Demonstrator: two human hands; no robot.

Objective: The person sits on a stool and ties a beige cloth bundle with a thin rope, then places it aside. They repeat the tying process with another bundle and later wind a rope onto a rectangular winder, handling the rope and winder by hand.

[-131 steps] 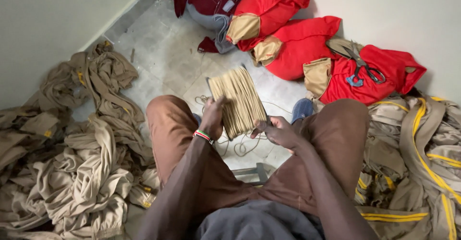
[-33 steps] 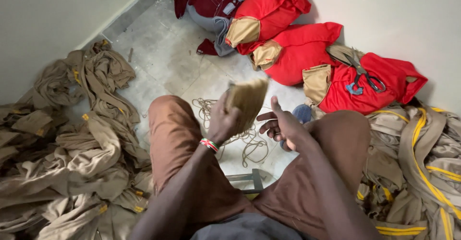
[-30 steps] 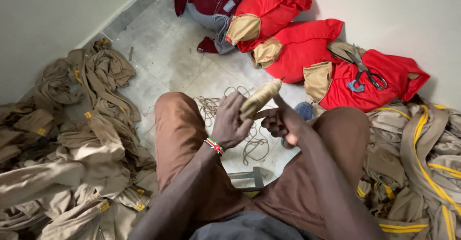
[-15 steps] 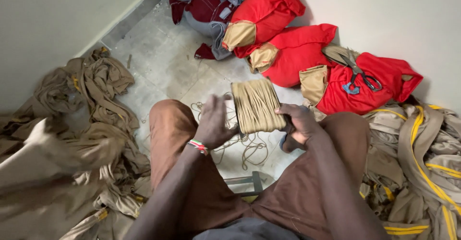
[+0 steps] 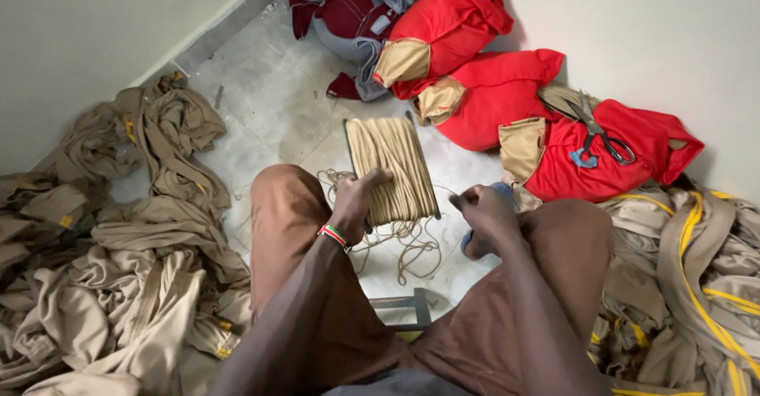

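Tiled floor, clothes piled around. Left hand (image 5: pixel 354 206) grips the cord bundle (image 5: pixel 393 169), lengthwise away; right hand (image 5: pixel 484 215) pinched beside its right edge.

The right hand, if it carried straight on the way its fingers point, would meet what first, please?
Probably the flat card wound with tan cord in the left hand; the right hand points leftward at its lower edge, though depth is unclear.

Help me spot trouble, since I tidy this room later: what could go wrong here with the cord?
Loose cord lies looped on the floor between the knees; it could tangle or snag as the left hand holds the wound cord card. The scissors rest on a rumpled red garment and might slide off.
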